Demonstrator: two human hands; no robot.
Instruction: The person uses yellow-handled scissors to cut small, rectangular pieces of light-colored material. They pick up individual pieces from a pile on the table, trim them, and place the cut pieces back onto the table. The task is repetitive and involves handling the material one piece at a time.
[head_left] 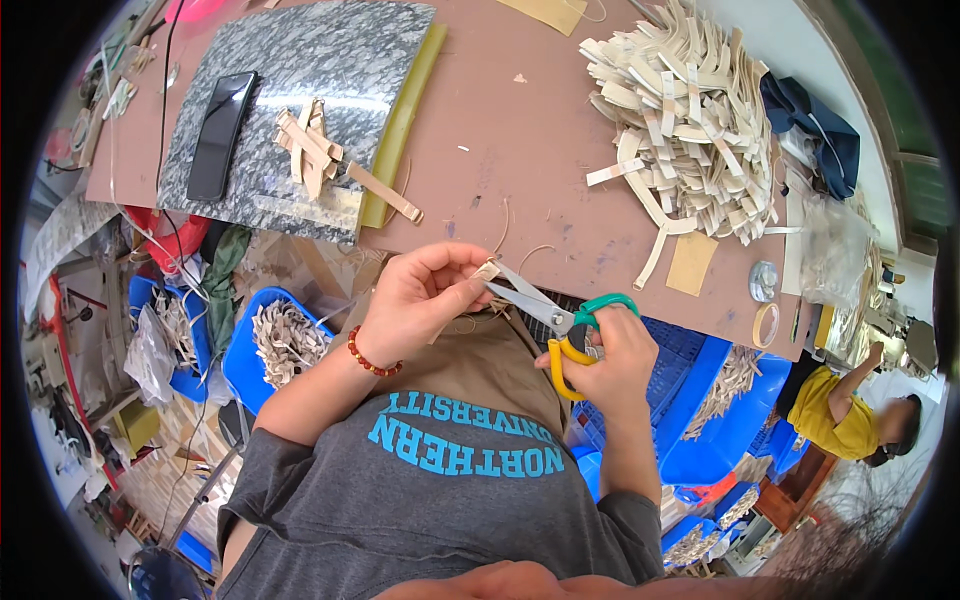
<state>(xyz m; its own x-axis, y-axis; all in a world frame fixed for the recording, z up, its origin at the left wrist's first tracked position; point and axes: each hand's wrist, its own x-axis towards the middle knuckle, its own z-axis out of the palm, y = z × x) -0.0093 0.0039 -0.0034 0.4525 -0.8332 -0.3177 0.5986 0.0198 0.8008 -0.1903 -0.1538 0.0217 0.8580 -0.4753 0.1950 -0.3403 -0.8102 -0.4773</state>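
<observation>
Close in front of my body, my left hand [430, 290] pinches a small beige strap end [487, 271] between thumb and fingers. My right hand [615, 355] grips a pair of scissors [557, 319] with one green and one yellow handle. The blades are parted and point left, their tips right at the strap end; whether they touch it I cannot tell. Much of the strap is hidden behind my fingers. Beyond my left hand, a small pile of tan straps [312, 150] lies on a grey marbled board [300, 60], one strap sticking out over its edge.
A large heap of cream straps [690, 130] covers the right of the brown table [490, 120]. A black phone [222, 135] lies on the board. A tape roll [766, 326] sits near the right edge. Blue bins [240, 350] hold more straps below. At right is a person in yellow [835, 415].
</observation>
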